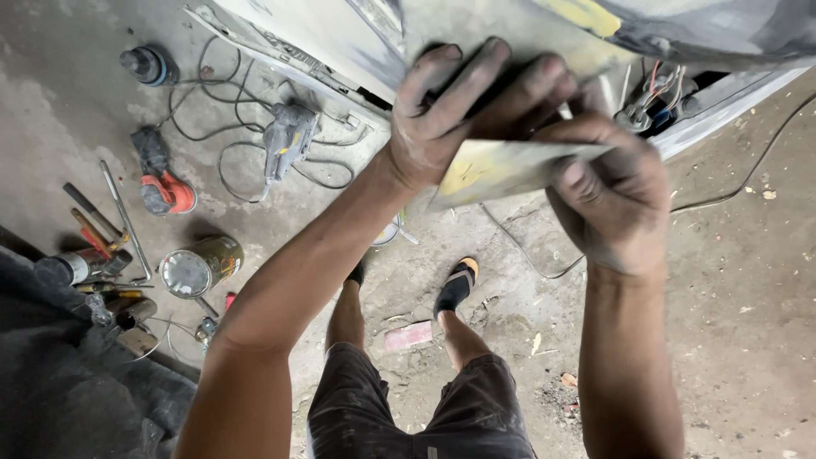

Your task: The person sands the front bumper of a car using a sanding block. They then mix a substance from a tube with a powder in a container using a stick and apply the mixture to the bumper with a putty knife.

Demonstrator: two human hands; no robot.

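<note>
A grey vehicle panel [476,25] was seen overhead, its lower edge running above an exposed wire bundle [659,98]. Open concrete floor [739,280] lay to the right; tools crowded the left. A yellowed flat sheet [501,166] was gripped at its edges: left hand [450,119] with fingers [476,81] curled over it, right hand [612,195] closed around its right end.
</note>
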